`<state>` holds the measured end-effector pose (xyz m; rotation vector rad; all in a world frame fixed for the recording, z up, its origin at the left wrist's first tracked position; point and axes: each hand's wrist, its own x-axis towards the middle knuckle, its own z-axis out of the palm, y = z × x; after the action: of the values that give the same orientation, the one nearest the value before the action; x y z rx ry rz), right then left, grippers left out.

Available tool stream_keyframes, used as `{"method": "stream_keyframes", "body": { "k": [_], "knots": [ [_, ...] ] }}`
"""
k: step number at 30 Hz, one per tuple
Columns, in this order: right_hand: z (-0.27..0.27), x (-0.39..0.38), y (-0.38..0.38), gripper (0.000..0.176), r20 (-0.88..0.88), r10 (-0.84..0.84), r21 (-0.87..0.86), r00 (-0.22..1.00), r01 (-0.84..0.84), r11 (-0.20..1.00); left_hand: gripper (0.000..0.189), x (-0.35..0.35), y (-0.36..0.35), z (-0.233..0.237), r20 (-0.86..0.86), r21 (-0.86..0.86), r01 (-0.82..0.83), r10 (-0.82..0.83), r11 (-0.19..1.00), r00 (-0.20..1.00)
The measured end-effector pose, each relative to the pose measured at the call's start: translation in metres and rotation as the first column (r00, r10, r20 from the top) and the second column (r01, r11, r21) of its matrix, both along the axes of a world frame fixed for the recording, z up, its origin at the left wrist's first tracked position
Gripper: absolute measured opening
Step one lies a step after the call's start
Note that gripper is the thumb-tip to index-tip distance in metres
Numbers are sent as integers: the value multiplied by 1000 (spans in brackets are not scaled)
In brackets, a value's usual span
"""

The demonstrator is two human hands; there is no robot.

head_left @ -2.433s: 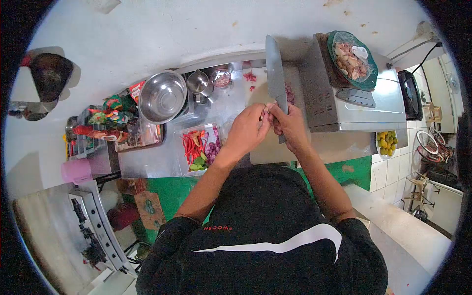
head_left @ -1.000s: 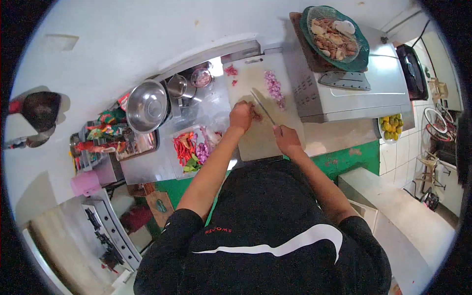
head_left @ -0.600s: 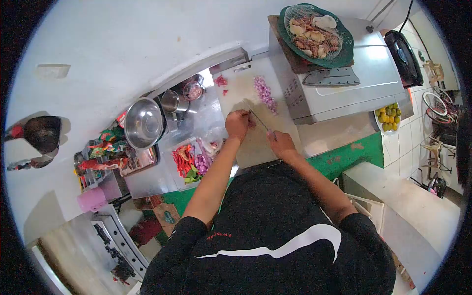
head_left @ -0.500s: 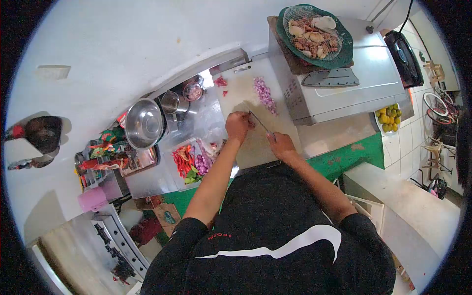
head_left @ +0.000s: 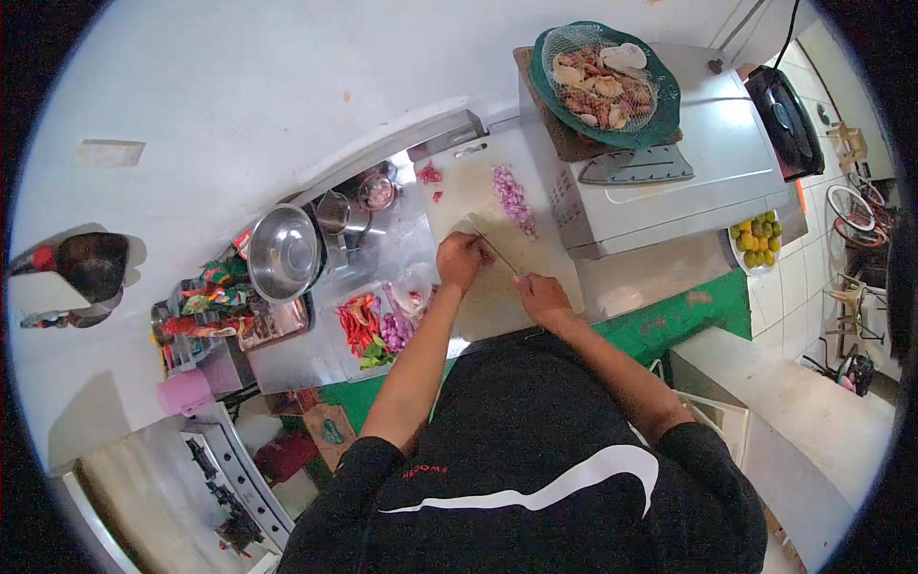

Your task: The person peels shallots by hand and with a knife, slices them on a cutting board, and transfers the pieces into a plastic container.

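My right hand (head_left: 547, 299) is closed around the handle of a kitchen knife (head_left: 497, 248), whose blade slants away to the upper left over a white cutting board (head_left: 524, 265). Beside the blade, my left hand (head_left: 460, 261) rests on the board with its fingers curled together. A small reddish bit shows at those fingertips, too small and covered to name. Farther up the board lie a strip of chopped shallots (head_left: 513, 200) and a few chopped red pieces (head_left: 429, 174).
Left of the board, a clear tray holds red chilies (head_left: 358, 323), shallots (head_left: 395, 330) and green leaves (head_left: 376, 355). Behind it are a steel bowl (head_left: 283, 253) and small metal cups. A green plate (head_left: 547, 88) with netted food sits on a metal box (head_left: 688, 196) at right.
The knife blade has swung, its tip now farther left, nearer and past my left hand's fingers. Both hands stay close to the same spots; the whole view has shifted slightly.
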<state>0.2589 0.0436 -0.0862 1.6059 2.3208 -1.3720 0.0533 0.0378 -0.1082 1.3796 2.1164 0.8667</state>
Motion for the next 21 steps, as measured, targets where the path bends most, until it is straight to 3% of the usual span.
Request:
{"method": "stream_keyframes", "body": {
  "k": [4, 10, 12, 13, 21],
  "knots": [
    [5, -3, 0, 51, 60, 0, -13, 998, 0, 1000, 18, 2, -1, 9, -34, -73, -2, -1, 997, 999],
    [8, -2, 0, 48, 89, 14, 18, 996, -15, 1000, 17, -2, -3, -7, -148, 21, 36, -33, 999, 988],
    [8, -2, -1, 47, 87, 9, 18, 996, -10, 1000, 16, -6, -2, -9, 71, -27, 48, -46, 998, 996],
    [5, -2, -1, 46, 75, 14, 37, 997, -17, 999, 16, -5, -1, -8, 70, -27, 50, -48, 998, 996],
    [9, -4, -1, 44, 56, -6, 65, 998, 3, 998, 16, 5, 1, 13, -122, -14, -17, 16, 1000, 992]
  ]
}}
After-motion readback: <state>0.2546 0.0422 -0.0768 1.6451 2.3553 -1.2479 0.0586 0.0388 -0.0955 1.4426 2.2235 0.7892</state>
